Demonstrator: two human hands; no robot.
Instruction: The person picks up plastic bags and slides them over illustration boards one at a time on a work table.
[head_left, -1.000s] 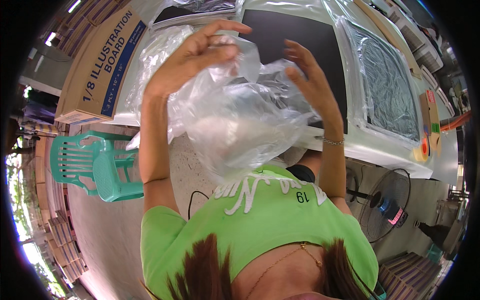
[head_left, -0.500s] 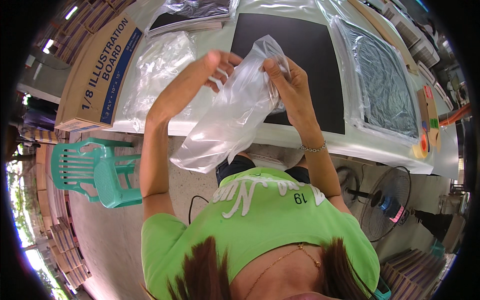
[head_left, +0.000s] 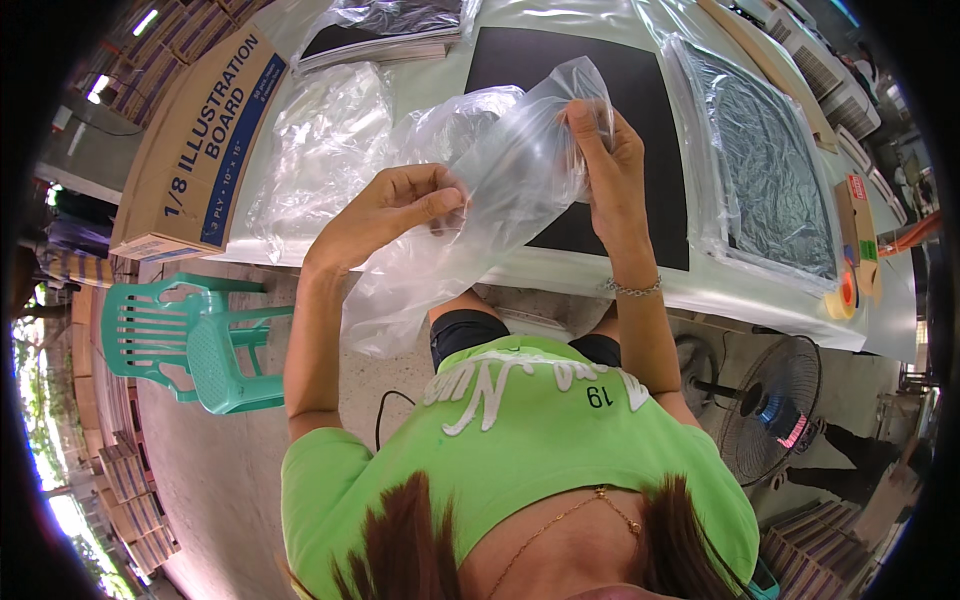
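A clear plastic bag [head_left: 510, 175] hangs between my two hands, above the table's front edge. My right hand [head_left: 612, 160] pinches its upper right end between thumb and fingers. With thumb and fingers closed, my left hand [head_left: 405, 210] grips the bag's left side. The lower end of the bag droops past the table edge toward my lap. Beneath it lies a black board [head_left: 630, 150], partly covered by the bag and my right hand. A pile of clear plastic bags [head_left: 325, 140] rests left of the board.
A cardboard box [head_left: 200, 150] stands at the left. To the right are a plastic-wrapped dark stack [head_left: 765, 170] and a tape roll [head_left: 845, 295]. A wrapped board stack [head_left: 385, 35] lies at the back. A green chair [head_left: 215, 350] and a fan [head_left: 770, 405] flank me.
My left hand, apart from the bag before, now grips its left side. My right hand has shifted slightly right, and the bag is spread wider. At far right, a person's legs have moved.
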